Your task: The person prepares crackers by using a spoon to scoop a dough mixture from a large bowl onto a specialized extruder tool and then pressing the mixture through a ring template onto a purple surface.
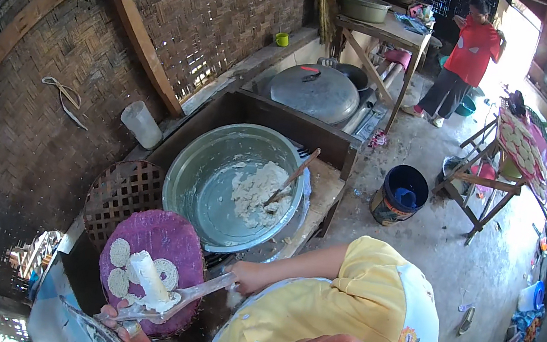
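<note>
Left hand (134, 336), at the lower edge, closes around a white roller (149, 275) and a metal piece beneath it, holding them over the purple mat (161, 239). Right hand (245, 278) wraps the handle of a spoon (195, 295), whose bowl meets the roller's lower end amid white dough (163, 302), apparently so the paste lands on the mat. Three flattened rounds (120, 253) already lie there, side by side. Just behind stands the basin (197, 160) with more dough and a stick (291, 177) leaning in it, within easy reach. A woven tray (122, 192) lies under the mat's far edge. A bucket (401, 195) and a person in red (470, 55) are well apart.
</note>
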### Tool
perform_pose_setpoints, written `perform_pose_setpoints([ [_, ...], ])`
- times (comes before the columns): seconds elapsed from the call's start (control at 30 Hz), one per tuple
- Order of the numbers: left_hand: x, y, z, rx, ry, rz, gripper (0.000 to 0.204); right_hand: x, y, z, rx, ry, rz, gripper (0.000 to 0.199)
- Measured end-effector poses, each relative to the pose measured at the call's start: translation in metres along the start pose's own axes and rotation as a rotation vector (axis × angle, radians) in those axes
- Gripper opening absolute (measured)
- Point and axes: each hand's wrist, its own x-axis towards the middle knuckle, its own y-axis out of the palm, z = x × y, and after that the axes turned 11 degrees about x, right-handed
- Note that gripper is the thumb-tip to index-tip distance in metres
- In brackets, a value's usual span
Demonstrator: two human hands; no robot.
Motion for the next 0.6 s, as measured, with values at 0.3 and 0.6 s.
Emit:
perform_pose_setpoints([
  [0.3,-0.009,0.015,-0.001,-0.001,0.001,-0.008,0.027,-0.023,-0.124,0.011,0.122,0.059,-0.466,0.018],
  [0.6,-0.019,0.029,-0.003,0.035,-0.01,-0.031,0.027,-0.036,-0.136,-0.055,-0.095,0.163,-0.368,0.021],
])
